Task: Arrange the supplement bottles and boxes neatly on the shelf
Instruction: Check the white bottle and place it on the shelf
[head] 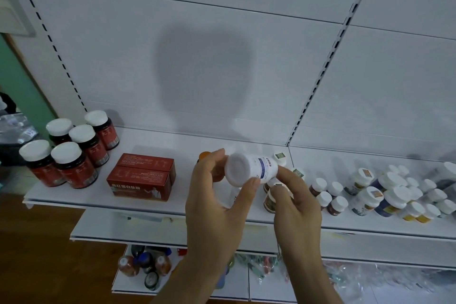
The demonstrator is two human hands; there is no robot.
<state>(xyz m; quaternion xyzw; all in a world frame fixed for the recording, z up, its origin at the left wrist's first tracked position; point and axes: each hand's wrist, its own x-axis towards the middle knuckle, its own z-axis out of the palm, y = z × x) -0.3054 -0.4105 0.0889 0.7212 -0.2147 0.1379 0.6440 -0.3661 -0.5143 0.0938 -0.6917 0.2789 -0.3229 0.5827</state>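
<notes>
On the white shelf (153, 201), five dark red bottles with white caps (71, 148) cluster at the left end, and two red boxes (143, 176) sit just right of them. In the middle, above the shelf, the left hand (217, 195) grips a white bottle (249, 169) tipped on its side, its base toward the camera; the right hand (296, 202) pinches its far end. Many small white-capped bottles (385, 195) crowd the shelf's right part.

Two bare hands, left hand (214, 195) and right hand (296, 207), bare forearms to frame bottom. No sleeves, rings, watch or gloves visible. Short nails.
</notes>
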